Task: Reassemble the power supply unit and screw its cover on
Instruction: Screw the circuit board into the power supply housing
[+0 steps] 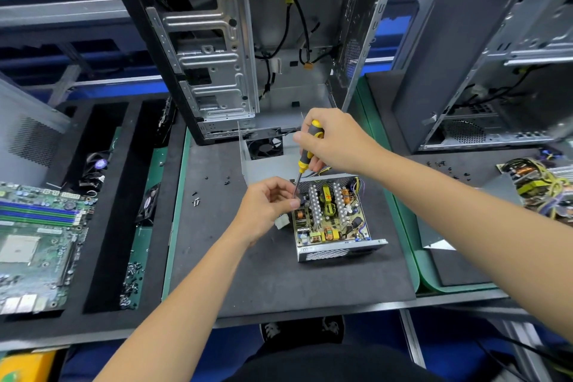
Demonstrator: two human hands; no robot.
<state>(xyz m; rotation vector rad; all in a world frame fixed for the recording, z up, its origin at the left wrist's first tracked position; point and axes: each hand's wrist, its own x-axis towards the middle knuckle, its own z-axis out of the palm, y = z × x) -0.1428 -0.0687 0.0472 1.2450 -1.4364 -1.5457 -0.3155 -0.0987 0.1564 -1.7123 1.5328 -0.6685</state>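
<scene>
Open silver metal PSU box [333, 223] w/ exposed circuit board sits mid black foam surface [279, 273], cover off. Right hand [336, 141] grips yellow-black screwdriver [305, 153]; left hand [268, 206] pinches near its tip. Risk: tip slips, gouging board parts, or screw drops inside.

2 hands [266, 205] [333, 141] — 1 screwdriver [305, 158] — 1 power supply [333, 220].
</scene>
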